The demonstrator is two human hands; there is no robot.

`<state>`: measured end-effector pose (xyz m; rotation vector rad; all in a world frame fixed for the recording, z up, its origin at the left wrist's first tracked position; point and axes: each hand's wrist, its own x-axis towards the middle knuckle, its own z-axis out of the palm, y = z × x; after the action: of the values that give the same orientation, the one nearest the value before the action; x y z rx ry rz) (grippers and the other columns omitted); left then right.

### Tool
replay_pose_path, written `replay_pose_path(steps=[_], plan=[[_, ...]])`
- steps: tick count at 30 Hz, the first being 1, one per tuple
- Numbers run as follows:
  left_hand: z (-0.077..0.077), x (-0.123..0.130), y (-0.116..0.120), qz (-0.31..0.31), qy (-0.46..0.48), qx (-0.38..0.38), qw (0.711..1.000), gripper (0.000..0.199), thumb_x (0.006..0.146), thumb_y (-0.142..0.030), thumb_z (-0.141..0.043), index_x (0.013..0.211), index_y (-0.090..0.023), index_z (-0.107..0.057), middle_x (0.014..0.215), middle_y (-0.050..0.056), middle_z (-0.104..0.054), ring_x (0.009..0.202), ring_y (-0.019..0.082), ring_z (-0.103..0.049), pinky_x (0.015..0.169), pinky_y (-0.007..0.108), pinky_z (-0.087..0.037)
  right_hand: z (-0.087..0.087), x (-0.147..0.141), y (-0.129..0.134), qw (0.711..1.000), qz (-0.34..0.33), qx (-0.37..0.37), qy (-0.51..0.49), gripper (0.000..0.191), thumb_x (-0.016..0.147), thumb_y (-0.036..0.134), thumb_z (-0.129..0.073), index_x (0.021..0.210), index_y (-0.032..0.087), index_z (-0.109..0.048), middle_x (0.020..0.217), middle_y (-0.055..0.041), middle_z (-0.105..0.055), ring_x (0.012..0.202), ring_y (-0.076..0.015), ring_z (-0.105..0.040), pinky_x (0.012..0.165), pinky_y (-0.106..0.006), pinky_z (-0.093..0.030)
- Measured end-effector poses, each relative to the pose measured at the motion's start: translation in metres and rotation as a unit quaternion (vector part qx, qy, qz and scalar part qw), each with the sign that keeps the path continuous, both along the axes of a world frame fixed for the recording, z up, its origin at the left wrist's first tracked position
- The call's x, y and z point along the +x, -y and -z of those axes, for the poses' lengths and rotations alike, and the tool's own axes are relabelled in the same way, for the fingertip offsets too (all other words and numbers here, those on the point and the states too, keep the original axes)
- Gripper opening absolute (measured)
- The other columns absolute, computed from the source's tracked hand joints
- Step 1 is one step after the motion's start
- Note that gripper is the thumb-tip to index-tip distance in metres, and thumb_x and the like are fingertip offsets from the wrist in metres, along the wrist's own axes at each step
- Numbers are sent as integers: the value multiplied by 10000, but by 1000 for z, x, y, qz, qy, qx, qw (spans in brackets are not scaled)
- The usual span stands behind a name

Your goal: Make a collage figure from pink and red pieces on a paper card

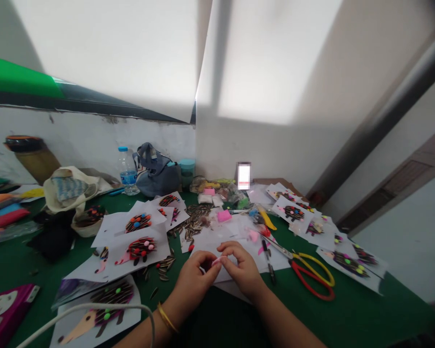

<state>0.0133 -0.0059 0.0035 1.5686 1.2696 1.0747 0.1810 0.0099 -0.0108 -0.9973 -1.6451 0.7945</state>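
Observation:
My left hand (193,282) and my right hand (243,271) meet over white paper at the near middle of the table. Their fingertips pinch a small piece of light pink modelling clay (216,261) from both sides, and the fingers partly cover it. Beyond them on the paper lie a brighter pink clay lump (224,216) and a flat pink clay piece (253,235). Striped sunflower seeds (195,218) are heaped just left of the paper. A black pen (268,261) lies right of my right hand, beside scissors (313,275) with red and yellow handles.
Paper sheets with seed-and-clay hedgehogs lie at left (141,249) and right (344,263). A water bottle (128,174), a blue-grey bag (157,174) and a teal-lidded cup (187,175) stand against the wall. A white cable (105,306) crosses the near left.

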Motion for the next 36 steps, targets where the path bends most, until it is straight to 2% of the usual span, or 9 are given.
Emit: replay_pose_path(steps=[5,10,16,23,27,31,34,36], plan=[[-4,0,1,1,24,-13,1000,288,800,-478,-644,753,-194,-649,719,22,-621,660,173,-525,619,264,-398,1,2,-1,1000,-1,-1,2,73,843,285,-619,803,227,-638,1015,-65,-667,1039,-219,-606,950,-386,-470],[-1,0,-1,-7,37,-20,999,311,784,-499,-662,725,-194,-638,689,14,-610,647,171,-522,612,259,-392,1,2,0,1000,-12,-1,6,118,837,329,-642,897,231,-665,1038,-69,-666,1045,-223,-606,956,-387,-474],[5,1,-1,4,60,-22,998,285,781,-478,-680,786,-195,-644,735,21,-639,685,176,-562,646,261,-421,1,1,-2,1000,0,5,11,130,863,330,-614,795,230,-664,999,-65,-674,1019,-218,-615,941,-384,-475],[3,1,-3,3,82,-41,996,298,775,-475,-682,792,-181,-639,710,25,-639,680,185,-583,643,279,-443,3,8,-5,1000,-29,-10,4,216,898,423,-583,874,231,-679,1025,-71,-679,1026,-215,-619,940,-375,-478],[6,1,-4,8,93,-48,994,292,767,-462,-690,795,-178,-632,712,23,-634,683,185,-588,643,284,-454,3,10,-7,999,-16,-33,-3,185,847,410,-655,820,226,-656,1002,-59,-686,1012,-220,-626,940,-375,-476],[8,0,-3,34,54,-35,997,227,808,-379,-650,925,-185,-645,884,54,-668,792,200,-621,709,297,-478,1,16,-10,995,-21,-82,-46,219,832,436,-662,817,217,-659,995,-70,-692,969,-225,-638,862,-359,-506],[8,-3,-3,22,-31,10,999,220,829,-287,-608,1032,-203,-624,1030,64,-645,903,207,-615,766,311,-485,2,23,-14,989,1,-127,-77,258,812,461,-675,837,205,-654,880,-56,-692,857,-208,-652,776,-335,-517],[8,-6,-3,20,-104,50,993,198,825,-236,-600,1019,-210,-625,1030,54,-634,950,210,-598,829,333,-472,4,28,-16,983,19,-154,-99,285,788,464,-695,870,198,-634,797,-25,-673,771,-187,-651,729,-317,-512]])
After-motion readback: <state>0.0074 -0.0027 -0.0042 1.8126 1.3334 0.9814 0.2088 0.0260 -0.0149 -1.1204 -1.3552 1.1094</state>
